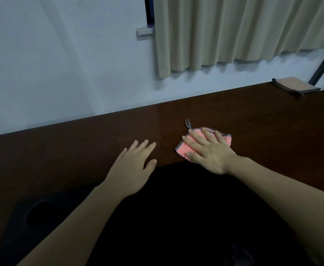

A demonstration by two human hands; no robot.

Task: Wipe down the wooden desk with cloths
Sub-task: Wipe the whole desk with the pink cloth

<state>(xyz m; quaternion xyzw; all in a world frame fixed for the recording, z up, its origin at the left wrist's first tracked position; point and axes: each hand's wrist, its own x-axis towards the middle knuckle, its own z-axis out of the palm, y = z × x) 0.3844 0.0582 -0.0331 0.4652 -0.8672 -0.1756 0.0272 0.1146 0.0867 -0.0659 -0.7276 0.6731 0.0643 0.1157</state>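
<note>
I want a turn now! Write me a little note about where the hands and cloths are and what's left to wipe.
Right hand: flat, fingers straight, pressing the pink cloth on the wooden desk.
Left hand: open, holds nothing, near the desk's front edge.
Second cloth: folded, far right corner, untouched.
Done: cannot tell which parts are wiped.
Left: wipe the whole top, both ends.

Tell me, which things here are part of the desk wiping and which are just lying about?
Part of the job:
- dark brown wooden desk
- pink square cloth with a checked trim and loop, pressed flat under the right hand
- left hand, resting open on the desk

Just lying about:
- flat beige pad with a dark edge, far right on the desk
- beige curtain
</note>
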